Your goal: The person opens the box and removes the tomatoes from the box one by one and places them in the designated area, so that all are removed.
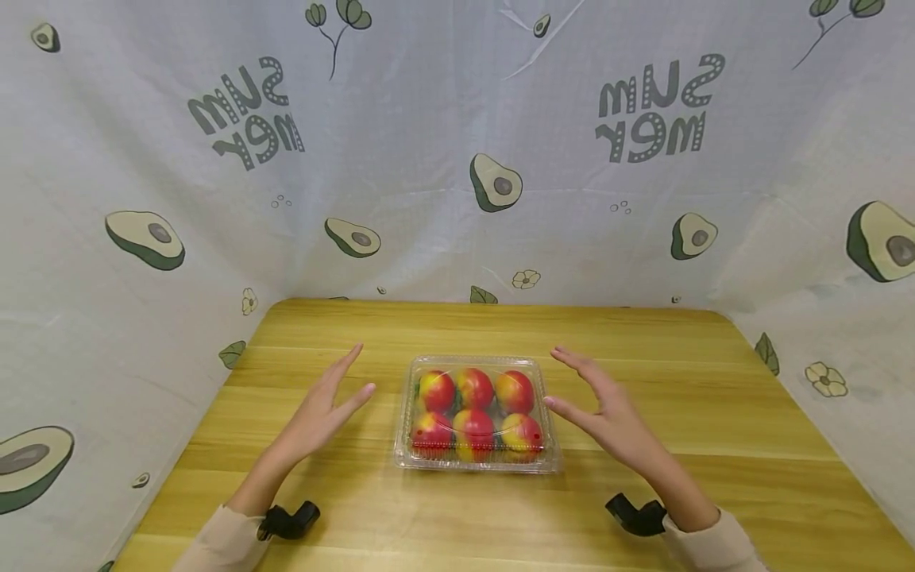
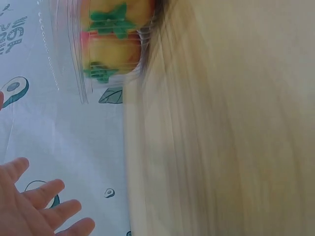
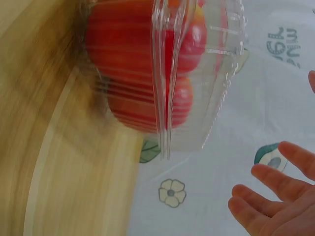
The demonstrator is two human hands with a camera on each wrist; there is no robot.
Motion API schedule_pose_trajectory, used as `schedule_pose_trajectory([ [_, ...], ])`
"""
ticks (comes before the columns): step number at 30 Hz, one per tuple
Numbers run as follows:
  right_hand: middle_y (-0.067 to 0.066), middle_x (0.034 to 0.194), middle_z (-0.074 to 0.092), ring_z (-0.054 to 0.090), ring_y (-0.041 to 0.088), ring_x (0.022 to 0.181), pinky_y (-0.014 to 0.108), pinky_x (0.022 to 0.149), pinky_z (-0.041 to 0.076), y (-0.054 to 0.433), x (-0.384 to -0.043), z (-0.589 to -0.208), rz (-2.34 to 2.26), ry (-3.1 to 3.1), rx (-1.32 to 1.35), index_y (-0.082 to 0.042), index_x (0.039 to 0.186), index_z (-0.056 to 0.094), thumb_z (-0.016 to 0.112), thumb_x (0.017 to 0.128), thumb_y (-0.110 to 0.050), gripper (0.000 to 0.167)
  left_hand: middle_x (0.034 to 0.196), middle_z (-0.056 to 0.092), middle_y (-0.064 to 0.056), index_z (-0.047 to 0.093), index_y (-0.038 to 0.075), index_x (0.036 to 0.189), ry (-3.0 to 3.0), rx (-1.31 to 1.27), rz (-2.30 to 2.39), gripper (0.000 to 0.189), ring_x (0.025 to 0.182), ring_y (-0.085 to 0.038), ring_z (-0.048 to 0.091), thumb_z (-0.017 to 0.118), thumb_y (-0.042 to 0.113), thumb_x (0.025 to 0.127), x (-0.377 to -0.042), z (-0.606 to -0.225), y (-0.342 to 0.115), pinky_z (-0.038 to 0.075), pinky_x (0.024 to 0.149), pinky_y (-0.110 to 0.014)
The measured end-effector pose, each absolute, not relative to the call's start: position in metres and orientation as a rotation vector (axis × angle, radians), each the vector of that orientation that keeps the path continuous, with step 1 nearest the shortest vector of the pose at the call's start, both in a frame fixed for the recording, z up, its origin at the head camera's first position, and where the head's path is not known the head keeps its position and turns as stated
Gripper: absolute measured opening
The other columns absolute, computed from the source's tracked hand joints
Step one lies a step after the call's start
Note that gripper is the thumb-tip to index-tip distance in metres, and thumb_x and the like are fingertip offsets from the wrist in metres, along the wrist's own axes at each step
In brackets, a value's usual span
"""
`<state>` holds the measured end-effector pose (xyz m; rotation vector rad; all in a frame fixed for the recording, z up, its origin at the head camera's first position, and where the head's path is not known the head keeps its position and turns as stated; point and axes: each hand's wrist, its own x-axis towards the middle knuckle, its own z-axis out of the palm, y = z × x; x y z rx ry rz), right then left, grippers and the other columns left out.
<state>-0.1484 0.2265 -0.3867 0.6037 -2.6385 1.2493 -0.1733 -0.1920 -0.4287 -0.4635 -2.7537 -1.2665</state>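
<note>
A clear plastic clamshell box [image 1: 477,469] lies closed on the wooden table, with several red and yellow fruits [image 1: 475,389] in two rows inside. Green leafy caps [image 2: 112,20] show on the fruits in the left wrist view. To the left of the box, my left hand [image 1: 323,409] is held apart from it, fingers extended and thumb spread. My right hand [image 1: 608,409] mirrors it on the other side, closer to the box, thumb near its right edge. Neither hand holds anything. From the right wrist, the box's side seam [image 3: 165,98] faces the spread fingers.
The wooden table [image 1: 343,516] has rounded far corners. A pale curtain [image 1: 429,119] printed with avocados and lettering hangs behind it and along both sides. Black bands with mounts [image 1: 289,522] sit on both wrists, below light sleeves [image 1: 221,544].
</note>
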Motion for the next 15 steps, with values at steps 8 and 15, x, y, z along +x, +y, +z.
schedule_pose_trajectory([
  [8, 0.009, 0.148, 0.045, 0.039, 0.036, 0.137, 0.073, 0.1, 0.033, 0.211, -0.143, -0.389, 1.278, -2.6, 0.66, -0.017, 0.147, 0.048, 0.076, 0.091, -0.023, 0.063, 0.158, 0.031, -0.017, 0.019, 0.025, 0.161, -2.705, -0.516, -1.492, 0.069, 0.141, -0.042, 0.032, 0.054, 0.039, 0.103, -0.167, -0.435, -0.184, 0.03, 0.11, -0.064],
  [15, 0.004, 0.147, 0.046, 0.041, 0.03, 0.136, 0.069, 0.103, 0.036, 0.198, -0.141, -0.391, 1.294, -2.58, 0.7, -0.021, 0.146, 0.049, 0.077, 0.09, -0.025, 0.063, 0.157, 0.03, -0.021, 0.02, 0.021, 0.16, -2.655, -0.527, -1.687, 0.065, 0.14, -0.045, 0.032, 0.052, 0.032, 0.105, -0.164, -0.437, -0.179, 0.03, 0.11, -0.064],
])
